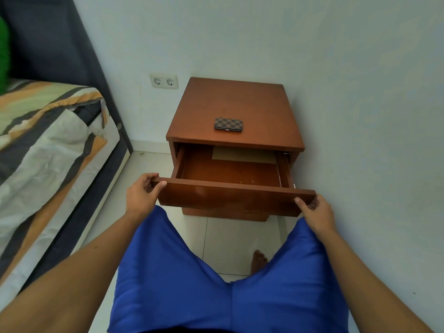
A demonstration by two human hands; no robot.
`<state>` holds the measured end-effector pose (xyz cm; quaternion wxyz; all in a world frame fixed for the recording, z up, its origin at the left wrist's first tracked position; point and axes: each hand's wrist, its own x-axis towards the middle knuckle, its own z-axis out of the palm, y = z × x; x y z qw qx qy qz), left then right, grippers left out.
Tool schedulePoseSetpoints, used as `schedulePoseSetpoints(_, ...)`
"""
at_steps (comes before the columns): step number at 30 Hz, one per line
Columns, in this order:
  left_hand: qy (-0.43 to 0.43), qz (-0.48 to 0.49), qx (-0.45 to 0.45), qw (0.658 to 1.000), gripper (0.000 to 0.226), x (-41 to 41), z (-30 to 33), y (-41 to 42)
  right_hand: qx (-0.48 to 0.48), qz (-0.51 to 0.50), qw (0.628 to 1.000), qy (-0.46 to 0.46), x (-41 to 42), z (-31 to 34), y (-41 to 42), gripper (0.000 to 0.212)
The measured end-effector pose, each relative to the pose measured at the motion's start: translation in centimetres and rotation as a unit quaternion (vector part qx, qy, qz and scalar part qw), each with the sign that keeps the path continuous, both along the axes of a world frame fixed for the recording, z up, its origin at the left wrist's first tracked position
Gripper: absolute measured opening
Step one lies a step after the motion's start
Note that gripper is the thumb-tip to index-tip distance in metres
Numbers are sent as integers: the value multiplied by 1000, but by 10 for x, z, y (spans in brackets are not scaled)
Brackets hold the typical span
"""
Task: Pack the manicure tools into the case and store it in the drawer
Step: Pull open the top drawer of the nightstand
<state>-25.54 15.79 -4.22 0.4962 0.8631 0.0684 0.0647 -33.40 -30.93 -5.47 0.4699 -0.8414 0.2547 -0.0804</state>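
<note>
Seen from the head camera, a seated person gripped both ends of the reddish-brown wooden drawer front (230, 198), the left hand (141, 192) curled over the left corner with thumb on the top edge, the right hand (317, 212) pinching the right corner, the drawer drawn out of a square brown wooden nightstand (236, 105) against a pale wall. The small rectangular case with a brown checkerboard pattern (228, 124) lay shut on the nightstand's top, near its front edge and well apart from either hand. No loose manicure tools were visible, so the packing appeared finished; judging by the open drawer, what remained was to lift the case in and slide the drawer shut. The drawer held only a flat tan sheet, perhaps card (243, 153), at its back, partly tucked under the top. The case's contents could not be seen, its clasp was too small to make out, and the right hand's fingers were hidden behind the panel
</note>
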Motion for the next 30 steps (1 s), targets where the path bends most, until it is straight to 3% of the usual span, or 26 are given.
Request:
schedulePoseSetpoints(4,20,-21,37,999,51,-2,7,6,6,4,1000,11,-4,5,0,56)
schedulePoseSetpoints(11,-10,-62,194,979,75,30,34,5,-56,66,996,-14,23,40,10,70)
schedulePoseSetpoints(15,-43,-122,232,964,76,73,52,-19,-105,112,986,-59,69,70,33,63)
schedulePoseSetpoints(22,-84,-189,283,936,76,159,66,-67,-156,223,960,-71,170,100,77,71)
schedulePoseSetpoints(30,-9,-205,333,920,76,260,54,-108,-197,285,938,-20,274,86,89,79)
